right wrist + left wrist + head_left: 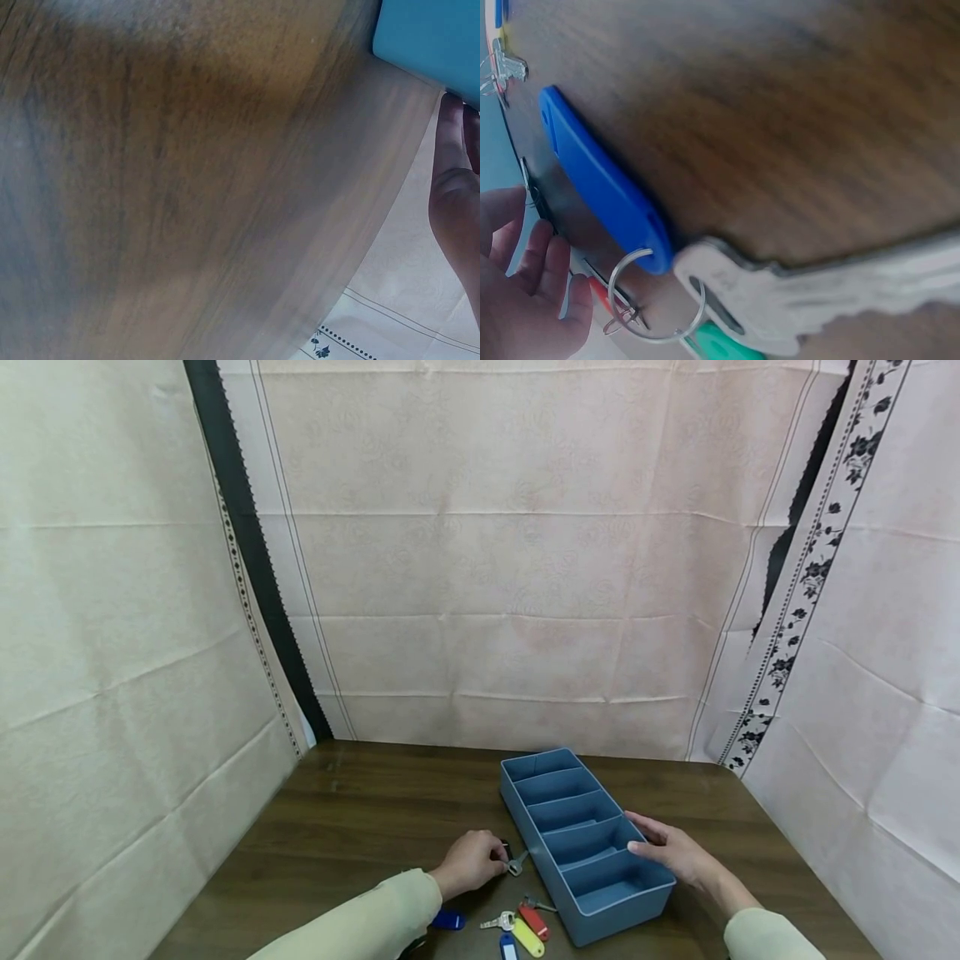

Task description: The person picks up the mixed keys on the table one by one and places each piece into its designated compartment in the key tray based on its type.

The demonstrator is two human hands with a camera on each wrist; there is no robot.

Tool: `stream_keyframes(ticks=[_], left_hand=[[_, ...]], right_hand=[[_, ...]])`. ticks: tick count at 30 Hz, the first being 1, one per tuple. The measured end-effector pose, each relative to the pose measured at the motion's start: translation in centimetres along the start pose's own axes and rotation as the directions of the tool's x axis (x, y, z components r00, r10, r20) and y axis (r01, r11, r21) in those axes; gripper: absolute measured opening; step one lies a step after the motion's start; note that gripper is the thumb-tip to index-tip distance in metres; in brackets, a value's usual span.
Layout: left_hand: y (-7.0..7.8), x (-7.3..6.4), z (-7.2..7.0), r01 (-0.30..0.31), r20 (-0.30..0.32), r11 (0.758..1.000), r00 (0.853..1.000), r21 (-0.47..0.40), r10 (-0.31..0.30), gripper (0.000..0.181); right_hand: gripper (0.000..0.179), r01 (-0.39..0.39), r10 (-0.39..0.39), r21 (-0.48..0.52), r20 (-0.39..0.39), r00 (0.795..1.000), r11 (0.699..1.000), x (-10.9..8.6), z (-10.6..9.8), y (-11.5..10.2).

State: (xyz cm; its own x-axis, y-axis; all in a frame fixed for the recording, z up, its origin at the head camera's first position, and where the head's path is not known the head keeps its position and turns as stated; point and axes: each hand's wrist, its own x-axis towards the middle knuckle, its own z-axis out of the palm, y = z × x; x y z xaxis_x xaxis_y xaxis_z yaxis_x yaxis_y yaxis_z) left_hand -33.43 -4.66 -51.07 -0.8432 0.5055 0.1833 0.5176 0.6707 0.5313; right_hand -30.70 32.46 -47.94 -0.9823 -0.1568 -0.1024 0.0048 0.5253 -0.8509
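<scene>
A blue organizer box with several compartments in a row stands at an angle on the table. My right hand holds its right side, thumb over the rim and fingers along the outer wall. Left of the box, my left hand pinches a key with a black tag at its fingertips, close to the box wall. Nearer the front lie keys with a red tag, a yellow tag and a blue tag.
Another blue tag with a ring and a large key lies beneath the left forearm, with a green tag beyond it. The brown wooden table is bounded by pale cloth screens at the back and both sides.
</scene>
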Motion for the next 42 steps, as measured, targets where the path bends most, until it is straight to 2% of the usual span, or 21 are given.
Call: stream_keyframes(ticks=[9,16,21,25,34,42], left_hand=[[-0.2,0.5,-0.5,0.008,-0.012,0.997,1.000,-0.075,-0.009,0.007],[-0.1,1.2,-1.3,-0.016,-0.070,0.990,0.998,-0.139,0.006,0.008],[0.3,1.8,-2.1,-0.019,-0.110,0.986,0.994,-0.168,0.000,0.009],[0.6,2.1,-2.6,0.019,-0.111,0.976,0.993,-0.215,-0.044,0.009],[0.0,1.8,-4.0,0.041,-0.152,0.955,0.984,-0.295,-0.089,0.007],[0.3,2.7,-5.4,0.014,-0.206,0.955,0.975,-0.297,-0.079,0.004]], right_hand=[[0.068,0.001,-0.001,0.000,-0.007,1.000,1.000,-0.1,-0.3,0.1],[0.065,0.083,-0.083,-0.011,0.018,0.996,0.996,-0.2,-0.6,0.2],[0.064,0.100,-0.100,-0.015,0.022,0.995,0.995,-0.3,-0.9,0.3],[0.065,0.092,-0.091,-0.019,0.021,0.996,0.996,-0.4,-1.0,0.4],[0.063,0.095,-0.095,-0.006,0.028,0.995,0.995,0.0,0.0,0.3],[0.064,0.038,-0.038,-0.006,-0.018,0.999,0.999,0.1,0.2,0.1]])
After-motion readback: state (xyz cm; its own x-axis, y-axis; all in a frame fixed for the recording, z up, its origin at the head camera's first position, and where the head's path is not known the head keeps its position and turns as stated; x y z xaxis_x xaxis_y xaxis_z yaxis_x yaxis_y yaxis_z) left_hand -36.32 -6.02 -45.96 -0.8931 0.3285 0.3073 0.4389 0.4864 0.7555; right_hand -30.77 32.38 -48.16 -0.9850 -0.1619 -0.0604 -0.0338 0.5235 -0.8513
